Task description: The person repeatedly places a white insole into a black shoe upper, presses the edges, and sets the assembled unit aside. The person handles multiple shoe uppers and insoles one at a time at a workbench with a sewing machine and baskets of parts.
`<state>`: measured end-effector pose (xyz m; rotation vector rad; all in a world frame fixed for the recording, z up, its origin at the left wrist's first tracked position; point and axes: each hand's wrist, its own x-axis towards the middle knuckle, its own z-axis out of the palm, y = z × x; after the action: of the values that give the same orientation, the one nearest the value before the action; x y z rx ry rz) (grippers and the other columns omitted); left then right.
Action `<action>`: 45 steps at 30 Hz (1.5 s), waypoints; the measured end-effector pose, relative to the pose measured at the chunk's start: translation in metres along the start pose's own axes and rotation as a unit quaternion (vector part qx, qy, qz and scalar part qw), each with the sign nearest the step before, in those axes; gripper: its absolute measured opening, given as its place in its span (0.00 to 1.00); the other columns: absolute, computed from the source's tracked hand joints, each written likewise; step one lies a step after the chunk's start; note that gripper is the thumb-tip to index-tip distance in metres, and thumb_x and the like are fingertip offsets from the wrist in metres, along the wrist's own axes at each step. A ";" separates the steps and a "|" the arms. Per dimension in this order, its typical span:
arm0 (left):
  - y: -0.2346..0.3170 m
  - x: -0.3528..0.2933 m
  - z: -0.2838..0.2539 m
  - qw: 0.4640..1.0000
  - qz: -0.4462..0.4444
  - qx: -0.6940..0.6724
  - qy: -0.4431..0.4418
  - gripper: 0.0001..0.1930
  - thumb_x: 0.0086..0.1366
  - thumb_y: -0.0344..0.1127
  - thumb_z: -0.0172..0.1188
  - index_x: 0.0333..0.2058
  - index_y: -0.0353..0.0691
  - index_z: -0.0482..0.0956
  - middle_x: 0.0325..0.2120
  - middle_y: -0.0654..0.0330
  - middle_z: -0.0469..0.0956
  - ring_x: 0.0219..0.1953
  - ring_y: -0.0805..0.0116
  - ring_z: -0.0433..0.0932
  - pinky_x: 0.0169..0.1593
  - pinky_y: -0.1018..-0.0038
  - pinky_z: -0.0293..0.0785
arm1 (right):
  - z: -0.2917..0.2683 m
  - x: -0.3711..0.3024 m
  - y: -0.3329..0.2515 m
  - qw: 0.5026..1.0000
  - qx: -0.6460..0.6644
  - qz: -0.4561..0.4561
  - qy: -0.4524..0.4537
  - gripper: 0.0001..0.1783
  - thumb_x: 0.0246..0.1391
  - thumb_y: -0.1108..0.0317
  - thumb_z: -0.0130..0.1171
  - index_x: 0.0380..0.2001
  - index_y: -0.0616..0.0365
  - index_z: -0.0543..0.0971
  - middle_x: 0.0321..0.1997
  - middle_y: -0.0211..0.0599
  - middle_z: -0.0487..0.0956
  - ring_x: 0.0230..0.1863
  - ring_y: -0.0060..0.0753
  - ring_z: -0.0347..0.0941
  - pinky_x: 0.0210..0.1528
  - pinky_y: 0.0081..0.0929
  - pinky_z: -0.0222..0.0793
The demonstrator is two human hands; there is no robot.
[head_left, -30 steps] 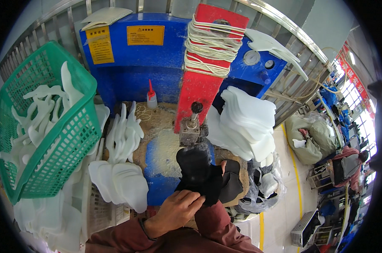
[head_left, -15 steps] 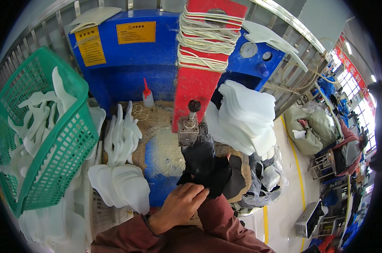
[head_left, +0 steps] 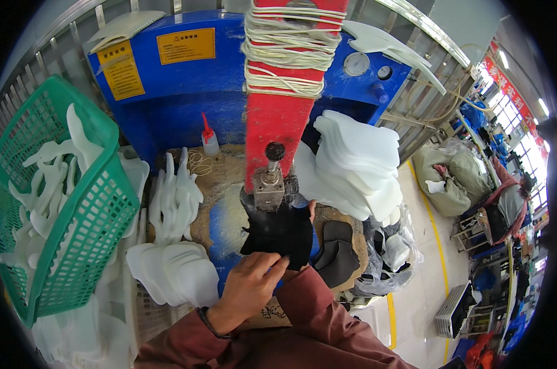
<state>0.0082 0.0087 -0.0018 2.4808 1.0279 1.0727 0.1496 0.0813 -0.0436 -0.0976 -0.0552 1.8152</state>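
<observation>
A black piece of sheet material [head_left: 280, 230] lies under the metal head [head_left: 269, 189] at the lower end of the red machine arm [head_left: 278, 123]. Its near edge is pinched between the fingers and thumb of my left hand [head_left: 251, 281]. Most of my right hand [head_left: 312, 211] is hidden by the black piece; only a bit of finger shows at its right edge, beside the head. Dark grey cut pieces [head_left: 337, 258] lie stacked just right of my right sleeve. The blue work surface [head_left: 229, 270] shows beneath the black piece.
White curved pieces fill the green basket [head_left: 88, 240] on the left. Stacks of white pieces stand left [head_left: 179, 270] and right [head_left: 358, 166] of the head. A red-tipped bottle [head_left: 209, 140] stands behind. Clear plastic bags [head_left: 395, 252] lie to the right.
The black piece has shifted left and spread flatter beneath the head, baring the grey pieces on the right. My right hand has moved forward and left; my left hand stays pinched on the near edge.
</observation>
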 end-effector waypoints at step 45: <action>0.022 -0.048 -0.029 0.999 -0.041 -0.014 -0.033 0.18 0.62 0.28 0.65 0.52 0.35 0.82 0.43 0.57 0.80 0.43 0.57 0.82 0.47 0.66 0.81 | -0.016 -0.038 0.027 0.983 -0.116 0.108 0.090 0.50 0.68 0.24 0.33 0.66 0.58 0.73 0.62 0.45 0.80 0.59 0.45 0.78 0.65 0.44 0.73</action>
<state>-0.0241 -0.0419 0.0028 2.4126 1.0771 0.9675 0.1341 0.0372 -0.0603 -0.4478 -0.1320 2.0037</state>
